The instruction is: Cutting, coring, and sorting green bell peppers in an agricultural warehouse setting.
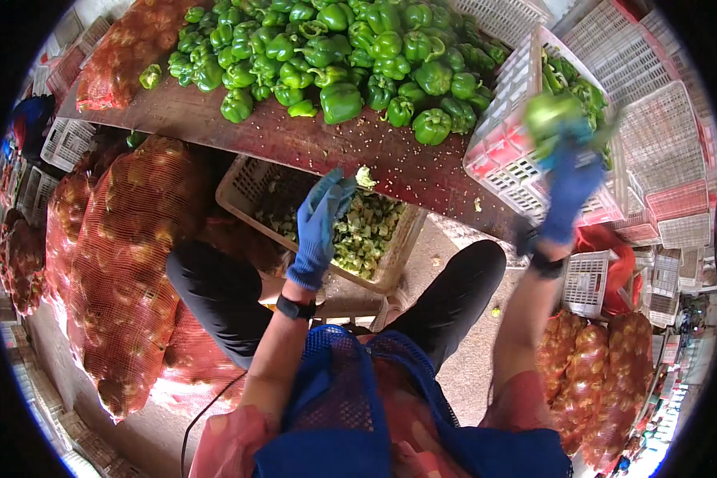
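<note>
My left hand (pixel 325 219), in a blue work glove, is over the near edge of the wooden table with its fingers stretched out. Just right of its fingertips is a pale pepper core (pixel 365 178); whether they touch I cannot tell. My right hand (pixel 570 179), also gloved and smeared by motion, holds a blurred green bell pepper (pixel 551 119) over a red and white plastic crate (pixel 490 155). Cut green peppers (pixel 585 92) lie in that crate. A large heap of whole green bell peppers (pixel 342 52) covers the far part of the table.
Below the table edge, a crate (pixel 398 259) holds pepper cores and scraps. Seeds dot the tabletop (pixel 295 151). Red mesh sacks (pixel 135 255) bulge at the left, with more sacks (pixel 589 374) at the lower right. Stacked crates (pixel 665 143) stand at the right.
</note>
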The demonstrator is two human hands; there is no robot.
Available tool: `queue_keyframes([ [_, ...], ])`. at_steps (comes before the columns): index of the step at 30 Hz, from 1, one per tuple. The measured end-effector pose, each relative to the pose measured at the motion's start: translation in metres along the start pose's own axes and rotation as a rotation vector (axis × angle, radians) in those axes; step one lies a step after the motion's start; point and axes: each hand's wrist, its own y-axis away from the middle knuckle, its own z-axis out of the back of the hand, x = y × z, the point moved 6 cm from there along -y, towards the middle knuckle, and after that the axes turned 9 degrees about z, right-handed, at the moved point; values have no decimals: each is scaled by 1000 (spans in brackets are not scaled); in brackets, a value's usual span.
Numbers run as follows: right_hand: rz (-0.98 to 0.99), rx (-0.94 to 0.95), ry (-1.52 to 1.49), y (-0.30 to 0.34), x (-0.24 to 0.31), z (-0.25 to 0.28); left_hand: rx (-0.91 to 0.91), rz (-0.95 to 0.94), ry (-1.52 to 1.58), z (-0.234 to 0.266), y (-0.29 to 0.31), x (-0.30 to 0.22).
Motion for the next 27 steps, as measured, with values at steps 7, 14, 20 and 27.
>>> queue_keyframes([
  [7, -105, -107, 270, -112, -42, 75, -322, -438, -524, 31, -154, -35],
  [14, -284, 419, -276, 90, 5, -77, -755, -176, -1112, 20, -197, -25],
  [20, -929, 535, -793, 203, 0, -208, -150, -219, -213, 79, -203, -4],
  [27, -1073, 779, -943, 248, 82, -235, -43, 0, -98, 119, -154, -5],
])
